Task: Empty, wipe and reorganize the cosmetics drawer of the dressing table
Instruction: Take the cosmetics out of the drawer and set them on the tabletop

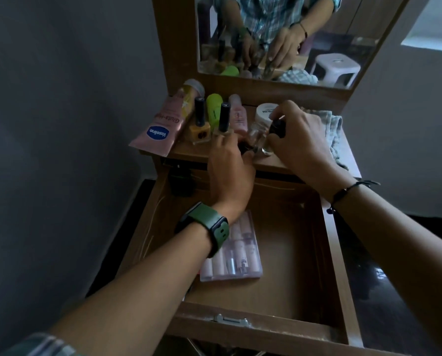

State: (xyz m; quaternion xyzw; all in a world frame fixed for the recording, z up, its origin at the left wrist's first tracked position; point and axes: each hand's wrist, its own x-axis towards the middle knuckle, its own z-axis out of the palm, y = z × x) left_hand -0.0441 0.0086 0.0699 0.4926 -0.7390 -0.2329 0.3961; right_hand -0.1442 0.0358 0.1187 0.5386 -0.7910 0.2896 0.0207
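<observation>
A person empties the cosmetics drawer [279,253] of a dressing table [266,160]; the left hand [230,170] curls round a small dark item at the tabletop's front edge, the right hand [299,140] grips the dark cap of a clear glass bottle [259,136]; a Vaseline tube [160,129] and nail polish bottles [199,124] already stand on top; a clear case of pink vials [231,253] remains inside; the checked cloth [334,129] lies beside the right hand, wiping apparently not yet begun.
</observation>
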